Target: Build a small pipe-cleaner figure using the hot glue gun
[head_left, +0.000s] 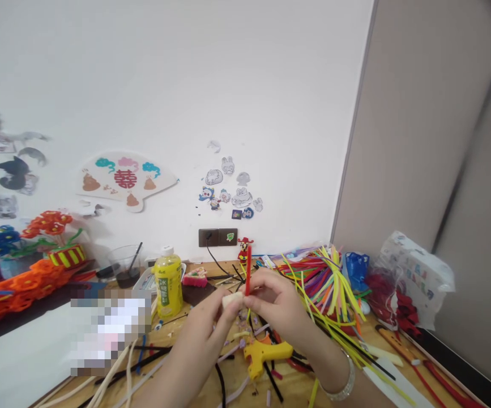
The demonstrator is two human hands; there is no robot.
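My left hand (205, 323) is closed on a small cream-white rolled piece (230, 298), held between thumb and fingers; its exact kind cannot be made out. Close beside it, my right hand (281, 306) pinches a red pipe cleaner (248, 269) that stands upright. The fingertips of both hands meet, so whether the red stem touches the white piece is hidden. Below the hands, a yellow glue gun (266, 352) lies on the wooden table among scattered black and lilac pipe cleaner pieces.
A yellow bottle (169, 283) and a cup of dark liquid (126, 269) stand at the left, near pipe cleaner flowers (50, 226). A large bundle of coloured pipe cleaners (317, 283) lies at the right, with a white bag (419, 272) beyond. A cord runs from the wall socket (209, 237).
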